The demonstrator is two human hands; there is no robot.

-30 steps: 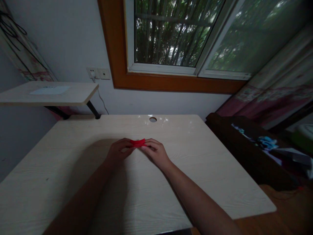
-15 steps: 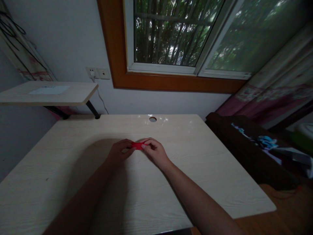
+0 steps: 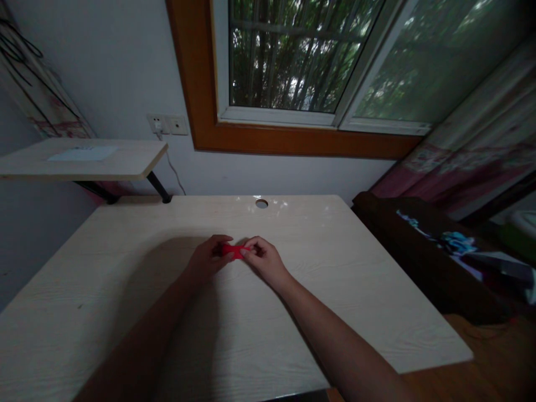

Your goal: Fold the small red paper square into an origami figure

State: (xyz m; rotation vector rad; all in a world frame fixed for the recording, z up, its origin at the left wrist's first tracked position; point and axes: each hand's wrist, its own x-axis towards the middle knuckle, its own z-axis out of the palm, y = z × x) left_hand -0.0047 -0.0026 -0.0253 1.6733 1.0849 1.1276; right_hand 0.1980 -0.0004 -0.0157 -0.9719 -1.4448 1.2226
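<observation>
Landmark: the round hole (image 3: 262,204) in the pale desk (image 3: 355,279). Small red piece (image 3: 237,253) lies on our side of the hole, a little to its left, held between both hands.

Right hand (image 3: 268,260): thumb and forefinger pinched together on the piece's right end. Left hand (image 3: 205,258): partly open, forefinger lifted away, thumb touching the piece's near edge; whether its other fingers grip from behind, we cannot tell.

Progress: we judge the handling to be under way. Done: piece taken up, both hands on it. Left: it is not let go or laid down. Whether it is folded, twisted or merely bent, and so how far its shaping has got, is too small for us to tell.

Writing: pale sheet (image 3: 84,153) on the raised shelf (image 3: 134,159), left of the hole, bears faint marks, illegible to us. Wall sockets (image 3: 178,125), beyond and left of the hole: no brand legible. We make out no lettering on the red piece.
</observation>
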